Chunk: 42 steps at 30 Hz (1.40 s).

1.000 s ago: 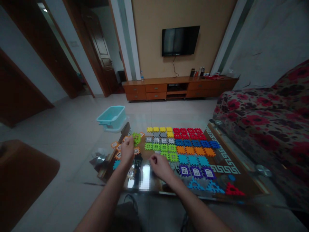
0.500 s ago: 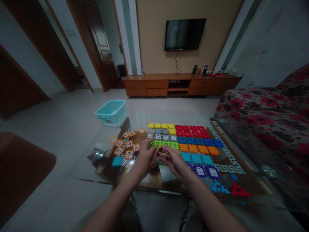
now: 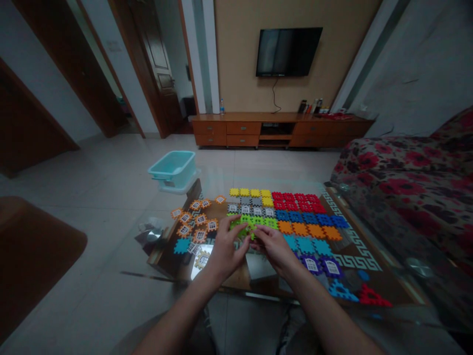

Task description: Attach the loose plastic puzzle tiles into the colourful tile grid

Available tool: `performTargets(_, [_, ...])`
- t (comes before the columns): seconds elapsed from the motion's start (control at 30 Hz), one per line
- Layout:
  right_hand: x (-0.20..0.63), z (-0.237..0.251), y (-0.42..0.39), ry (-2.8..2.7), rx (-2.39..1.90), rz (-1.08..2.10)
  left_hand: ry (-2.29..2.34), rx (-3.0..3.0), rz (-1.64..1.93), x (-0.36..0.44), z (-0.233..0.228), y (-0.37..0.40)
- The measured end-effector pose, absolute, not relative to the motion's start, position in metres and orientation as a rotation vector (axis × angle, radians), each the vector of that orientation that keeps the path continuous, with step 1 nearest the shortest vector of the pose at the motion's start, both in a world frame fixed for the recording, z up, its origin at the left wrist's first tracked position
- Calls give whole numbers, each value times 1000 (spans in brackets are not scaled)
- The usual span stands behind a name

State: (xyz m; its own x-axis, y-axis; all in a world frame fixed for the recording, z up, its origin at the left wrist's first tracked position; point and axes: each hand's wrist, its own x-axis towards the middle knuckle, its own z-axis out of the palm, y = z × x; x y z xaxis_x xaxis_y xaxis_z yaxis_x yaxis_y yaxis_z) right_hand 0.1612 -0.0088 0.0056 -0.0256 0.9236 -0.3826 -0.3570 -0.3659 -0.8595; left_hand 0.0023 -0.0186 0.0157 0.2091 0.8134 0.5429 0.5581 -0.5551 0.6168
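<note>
My right hand [image 3: 272,246] is closed, its fingertips pinching a small lime-green toothed building tile [image 3: 253,231] above the glass table. Beside it, my left hand [image 3: 228,245] has its thumb and index finger apart, with a gap between them; whether a fingertip touches the tile I cannot tell. Behind the hands lies a row of lime-green tiles [image 3: 271,223], partly covered by my fingers. Grey window tiles [image 3: 257,211] run just beyond that row. To the right are orange tiles [image 3: 309,229] and light-blue tiles [image 3: 306,244].
Loose orange-framed window tiles [image 3: 200,219] lie on the table's left side. Red tiles [image 3: 295,201], blue tiles [image 3: 309,217] and purple window tiles [image 3: 311,264] fill the right. A turquoise bin [image 3: 173,167] stands on the floor beyond the table; a floral sofa [image 3: 402,167] borders the right.
My left thumb and index finger have spread apart from the green tile, where both hands were gripping close together. The view has shifted slightly, moving the scene rightward.
</note>
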Motion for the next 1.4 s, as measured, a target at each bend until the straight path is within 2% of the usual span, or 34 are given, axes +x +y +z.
performTargets(0.2, [168, 11, -6, -644, -1315, 1453, 1360, 1675, 1437, 4, 9, -14])
performTargets(0.53, [178, 11, -2, -725, -1285, 1380, 1264, 910, 1352, 10, 4, -9])
performTargets(1.4, [174, 15, -7, -810, -1258, 1291, 840, 208, 1075, 13, 28, -9])
